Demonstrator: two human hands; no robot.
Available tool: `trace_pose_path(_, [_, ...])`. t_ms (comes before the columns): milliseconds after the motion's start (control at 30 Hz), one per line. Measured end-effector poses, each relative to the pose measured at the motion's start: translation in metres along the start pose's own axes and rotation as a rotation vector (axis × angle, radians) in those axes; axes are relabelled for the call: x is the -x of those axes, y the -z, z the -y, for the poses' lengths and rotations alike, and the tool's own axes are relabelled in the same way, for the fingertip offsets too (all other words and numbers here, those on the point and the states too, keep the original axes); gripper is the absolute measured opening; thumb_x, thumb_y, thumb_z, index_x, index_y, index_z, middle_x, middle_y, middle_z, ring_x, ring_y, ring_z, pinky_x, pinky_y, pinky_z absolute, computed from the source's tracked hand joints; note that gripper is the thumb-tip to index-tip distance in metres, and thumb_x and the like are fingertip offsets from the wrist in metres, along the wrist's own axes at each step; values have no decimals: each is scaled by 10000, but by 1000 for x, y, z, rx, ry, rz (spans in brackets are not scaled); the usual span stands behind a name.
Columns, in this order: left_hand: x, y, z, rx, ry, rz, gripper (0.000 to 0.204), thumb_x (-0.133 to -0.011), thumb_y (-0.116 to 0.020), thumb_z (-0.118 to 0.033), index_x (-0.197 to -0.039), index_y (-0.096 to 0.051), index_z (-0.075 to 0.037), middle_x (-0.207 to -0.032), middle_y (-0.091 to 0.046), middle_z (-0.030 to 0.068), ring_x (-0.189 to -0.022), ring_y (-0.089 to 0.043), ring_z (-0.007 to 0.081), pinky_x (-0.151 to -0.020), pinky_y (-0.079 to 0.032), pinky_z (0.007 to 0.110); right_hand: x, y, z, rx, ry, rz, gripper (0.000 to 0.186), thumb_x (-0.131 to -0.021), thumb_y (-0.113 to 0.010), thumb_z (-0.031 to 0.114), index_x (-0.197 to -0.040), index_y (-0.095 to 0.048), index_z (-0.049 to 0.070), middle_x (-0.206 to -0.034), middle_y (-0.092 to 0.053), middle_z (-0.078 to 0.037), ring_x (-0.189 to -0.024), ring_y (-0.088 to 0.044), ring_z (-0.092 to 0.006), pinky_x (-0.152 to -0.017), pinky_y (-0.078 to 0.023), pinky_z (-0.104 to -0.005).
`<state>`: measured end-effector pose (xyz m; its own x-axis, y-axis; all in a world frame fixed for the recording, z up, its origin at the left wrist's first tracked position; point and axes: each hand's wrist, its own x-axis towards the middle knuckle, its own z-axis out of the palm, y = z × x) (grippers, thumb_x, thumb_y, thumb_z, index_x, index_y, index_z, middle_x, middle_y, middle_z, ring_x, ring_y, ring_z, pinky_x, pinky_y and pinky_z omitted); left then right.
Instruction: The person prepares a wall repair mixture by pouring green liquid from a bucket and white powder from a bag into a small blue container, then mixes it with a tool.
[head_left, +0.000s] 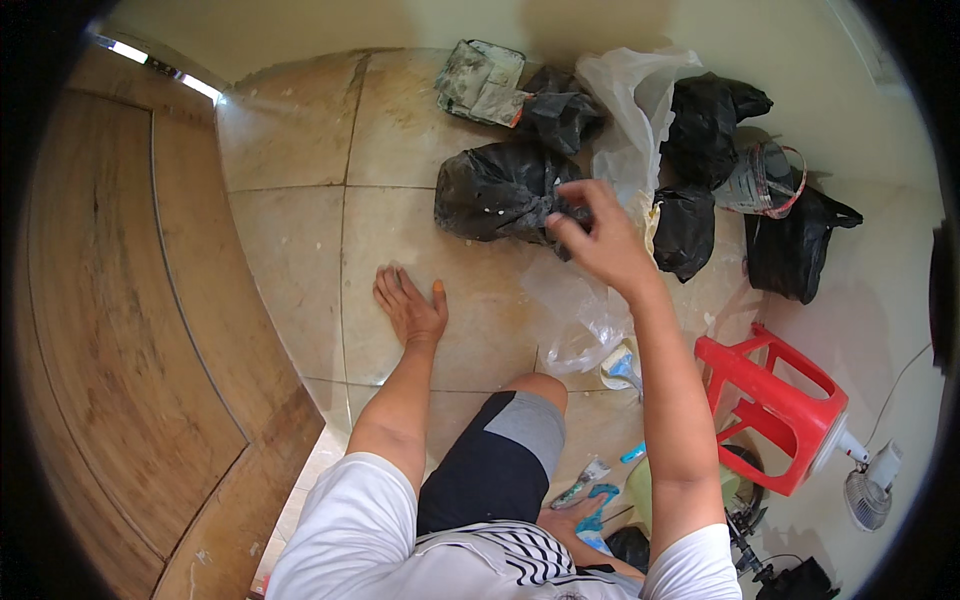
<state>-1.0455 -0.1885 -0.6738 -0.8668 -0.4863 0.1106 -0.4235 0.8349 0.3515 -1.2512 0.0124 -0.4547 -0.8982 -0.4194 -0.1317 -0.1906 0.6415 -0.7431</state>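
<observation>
My left hand (408,305) lies flat on the tiled floor (290,240), fingers spread, with what looks like an orange mark at the thumb tip. My right hand (602,235) is over the gathered neck of a black plastic bag (490,190) lying on its side. Its thumb and forefinger are curved and apart, with part of the bag's neck showing between them; whether they touch it I cannot tell. The bag is bulky and dusty. A clear plastic sheet (570,310) is spread on the floor below my right wrist.
More black bags (685,230), a white plastic bag (625,100), a paint-stained bucket (755,180) and a dirty tray (480,80) line the wall. At right are a red stool (775,400) and a small fan (868,498). A brush (622,368) lies nearby. A wooden door (110,300) stands left.
</observation>
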Motion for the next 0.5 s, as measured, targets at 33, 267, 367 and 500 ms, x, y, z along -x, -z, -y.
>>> trace_pose_path(33, [0,-1,0,-3,1,-5,680,-905,-625,-338,-1336,-395,135,-1418,-343,274,-1399,-255,446,-1167,-182,590,0,8,-3,36,-73,-29,285,-881,-668,177,-1121,-637,28,-1081,-616,-195,-989,-653,-327,-855,-513,-389])
trace_pose_path(267, [1,1,0,-58,-6,0,678,-918,-614,-344,-1318,-410,164,-1404,-359,286,-1393,-268,447,-1174,-182,585,-4,16,-9,133,-221,274,268,-885,-675,165,-1127,-666,52,-971,-652,-186,-896,-660,-352,-808,-514,-422])
trace_pose_path(367, [-1,3,-2,-32,-17,-11,674,-924,-603,-347,-1319,-414,165,-1400,-361,286,-1391,-274,444,-1173,-185,588,-21,8,-7,283,-39,338,286,-857,-707,178,-1128,-682,90,-1042,-626,-163,-993,-623,-339,-859,-500,-442])
trace_pose_path(500, [-3,1,-5,-61,-30,-9,667,-929,-600,-334,-1334,-404,159,-1393,-366,282,-1381,-288,442,-1162,-204,589,-36,-11,-24,513,288,307,315,-810,-725,170,-1110,-653,106,-1079,-560,-142,-1094,-540,-337,-920,-462,-446])
